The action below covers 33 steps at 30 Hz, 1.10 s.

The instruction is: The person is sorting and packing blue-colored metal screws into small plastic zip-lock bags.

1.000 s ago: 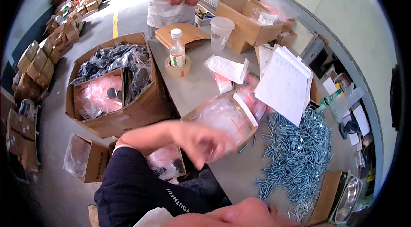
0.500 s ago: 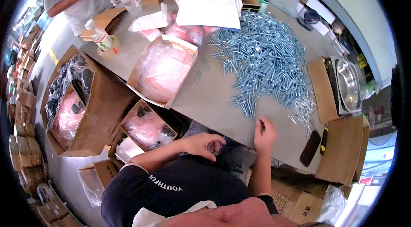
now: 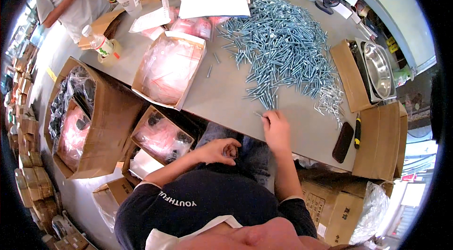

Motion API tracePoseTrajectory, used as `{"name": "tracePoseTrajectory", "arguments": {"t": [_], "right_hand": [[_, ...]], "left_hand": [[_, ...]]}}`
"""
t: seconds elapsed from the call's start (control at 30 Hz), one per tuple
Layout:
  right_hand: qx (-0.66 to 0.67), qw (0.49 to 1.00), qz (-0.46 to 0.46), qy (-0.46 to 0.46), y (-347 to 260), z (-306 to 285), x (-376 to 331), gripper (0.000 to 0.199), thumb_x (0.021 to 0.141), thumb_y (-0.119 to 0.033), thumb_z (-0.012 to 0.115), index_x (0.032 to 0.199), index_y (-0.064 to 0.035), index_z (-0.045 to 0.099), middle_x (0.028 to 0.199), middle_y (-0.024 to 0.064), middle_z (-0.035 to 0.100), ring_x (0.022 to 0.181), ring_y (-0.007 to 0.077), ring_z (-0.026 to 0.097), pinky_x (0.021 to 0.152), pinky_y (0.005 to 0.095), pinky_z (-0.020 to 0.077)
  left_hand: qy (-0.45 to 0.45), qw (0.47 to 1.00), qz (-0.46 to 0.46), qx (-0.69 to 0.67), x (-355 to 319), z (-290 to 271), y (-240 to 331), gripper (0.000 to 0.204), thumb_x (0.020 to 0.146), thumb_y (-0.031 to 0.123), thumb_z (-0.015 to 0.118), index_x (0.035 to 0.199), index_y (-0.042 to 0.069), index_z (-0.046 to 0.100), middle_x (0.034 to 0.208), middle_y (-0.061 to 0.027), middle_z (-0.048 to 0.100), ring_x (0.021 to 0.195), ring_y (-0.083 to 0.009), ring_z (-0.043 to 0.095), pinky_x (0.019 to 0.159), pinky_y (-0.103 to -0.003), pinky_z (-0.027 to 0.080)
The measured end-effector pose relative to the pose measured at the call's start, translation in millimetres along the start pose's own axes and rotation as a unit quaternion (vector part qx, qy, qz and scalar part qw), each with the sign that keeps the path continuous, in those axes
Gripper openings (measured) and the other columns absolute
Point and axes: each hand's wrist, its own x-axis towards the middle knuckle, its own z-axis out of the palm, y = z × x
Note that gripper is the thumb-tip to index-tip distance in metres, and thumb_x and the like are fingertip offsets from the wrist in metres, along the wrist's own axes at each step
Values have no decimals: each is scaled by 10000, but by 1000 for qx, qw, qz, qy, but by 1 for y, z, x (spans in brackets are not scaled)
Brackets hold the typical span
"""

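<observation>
My right hand [image 3: 276, 129] is at the table's near edge, its fingers pinched together. A thin metal screw [image 3: 257, 114] sticks out at its fingertips. Just beyond lies a large heap of long blue-grey screws [image 3: 283, 47], with a smaller heap of short silver screws [image 3: 329, 101] at its right. My left hand [image 3: 218, 151] is held over my lap, off the table. Its fingers curl round a small see-through piece [image 3: 230, 152], apparently plastic, whose kind I cannot make out.
An open carton of clear bags [image 3: 170, 70] stands left of the heap. Lower cartons [image 3: 163, 134] hold pinkish bags and black parts. A dark oblong block [image 3: 342, 142] and a yellow-black cutter [image 3: 357, 132] lie at the right. Another person [image 3: 71, 0] stands at far left.
My right hand has moved left along the table edge and is now pinched at a screw. My left hand stays curled over my lap. The whole view has shifted slightly.
</observation>
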Motion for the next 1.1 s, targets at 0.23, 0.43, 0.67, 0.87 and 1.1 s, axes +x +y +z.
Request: {"name": "tracePoseTrajectory", "arguments": {"t": [0.23,0.43,0.67,0.87,1.1], "right_hand": [[-30,996,60,65,-9,21,15,179,780,-93,634,949,-60,588,921,159,577,838,354,578,713,415,473],[55,990,132,3,10,1,-8,226,754,-45,633,976,-56,593,940,152,567,855,335,581,723,387,479],[-18,995,96,9,-2,-15,-12,260,754,-49,637,1010,-74,601,978,153,560,895,328,571,767,388,466],[2,992,118,44,30,-13,-17,271,741,-59,653,1007,-75,605,963,154,559,892,352,556,777,414,455],[-33,996,70,35,22,-23,-21,272,728,-75,659,996,-75,611,999,138,571,926,343,544,816,427,437]], "left_hand": [[-17,1000,7,22,5,1,1,662,704,222,788,1242,20,458,921,-77,585,782,-145,554,692,-276,473],[-42,998,-24,-37,11,1,-5,669,719,192,776,1255,-12,433,928,-78,584,842,-146,557,741,-268,465],[-59,972,-40,-226,37,14,-11,674,731,136,761,1281,-29,408,991,-73,564,903,-143,540,787,-271,456],[-104,954,-56,-277,50,17,-1,680,725,114,758,1289,-38,411,1001,-73,555,933,-149,531,825,-276,444],[-104,945,-77,-300,55,23,2,690,723,136,761,1292,-38,411,1032,-75,545,948,-158,528,829,-275,443]]}}
